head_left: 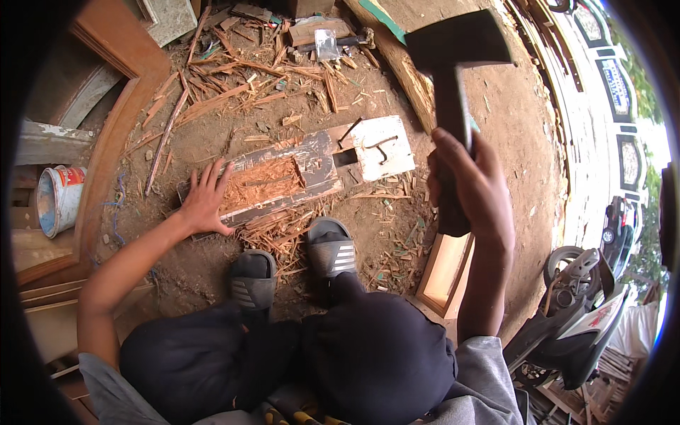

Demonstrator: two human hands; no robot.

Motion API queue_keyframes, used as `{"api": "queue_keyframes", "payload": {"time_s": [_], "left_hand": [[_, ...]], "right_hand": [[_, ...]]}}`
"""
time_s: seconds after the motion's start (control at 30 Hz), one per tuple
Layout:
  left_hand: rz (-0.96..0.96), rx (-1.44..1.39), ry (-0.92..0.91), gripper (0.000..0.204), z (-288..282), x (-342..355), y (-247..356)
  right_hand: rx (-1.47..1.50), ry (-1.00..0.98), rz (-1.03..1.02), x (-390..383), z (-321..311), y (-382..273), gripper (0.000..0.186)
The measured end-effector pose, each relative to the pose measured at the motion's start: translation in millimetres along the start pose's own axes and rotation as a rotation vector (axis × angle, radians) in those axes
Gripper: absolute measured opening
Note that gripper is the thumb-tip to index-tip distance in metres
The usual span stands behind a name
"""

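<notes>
The right hand (473, 180) gripped the handle of a dark, broad-headed hatchet (450, 88), raised at right, while the left hand (202, 203) lay open, fingers spread, on the left end of a gouged, brown-painted wooden beam (304, 173). The beam rested on brown earth (524, 163) before two grey, white-striped sandals (331, 253); reddish wood splinters (225, 100) lay strewn on its far side.

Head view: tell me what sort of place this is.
Probably an outdoor or semi-open woodworking yard: wood splinters litter the dirt ground, a brown wooden frame is at the left, and a motorbike at the right.
</notes>
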State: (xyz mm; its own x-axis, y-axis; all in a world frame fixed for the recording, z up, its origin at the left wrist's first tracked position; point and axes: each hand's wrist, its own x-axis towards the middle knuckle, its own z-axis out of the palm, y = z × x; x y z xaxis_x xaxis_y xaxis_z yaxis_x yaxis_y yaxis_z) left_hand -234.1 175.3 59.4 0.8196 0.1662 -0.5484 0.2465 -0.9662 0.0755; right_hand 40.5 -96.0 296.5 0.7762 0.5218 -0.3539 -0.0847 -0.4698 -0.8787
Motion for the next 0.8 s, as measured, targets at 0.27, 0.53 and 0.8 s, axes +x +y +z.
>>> {"api": "queue_keyframes", "payload": {"time_s": [0.27, 0.53, 0.8], "left_hand": [[0.031, 0.006, 0.041, 0.153, 2.1, 5.5, 1.0], [-0.001, 0.007, 0.011, 0.154, -0.8, -2.2, 1.0], [-0.003, 0.013, 0.042, 0.154, 6.5, 0.4, -2.0]], "right_hand": [[-0.033, 0.295, -0.335, 25.7, 38.1, 71.4, 0.024], [-0.064, -0.101, 0.208, 4.3, 28.2, 44.4, 0.032], [0.278, 0.318, -0.454, -10.4, 14.2, -48.1, 0.033]]}}
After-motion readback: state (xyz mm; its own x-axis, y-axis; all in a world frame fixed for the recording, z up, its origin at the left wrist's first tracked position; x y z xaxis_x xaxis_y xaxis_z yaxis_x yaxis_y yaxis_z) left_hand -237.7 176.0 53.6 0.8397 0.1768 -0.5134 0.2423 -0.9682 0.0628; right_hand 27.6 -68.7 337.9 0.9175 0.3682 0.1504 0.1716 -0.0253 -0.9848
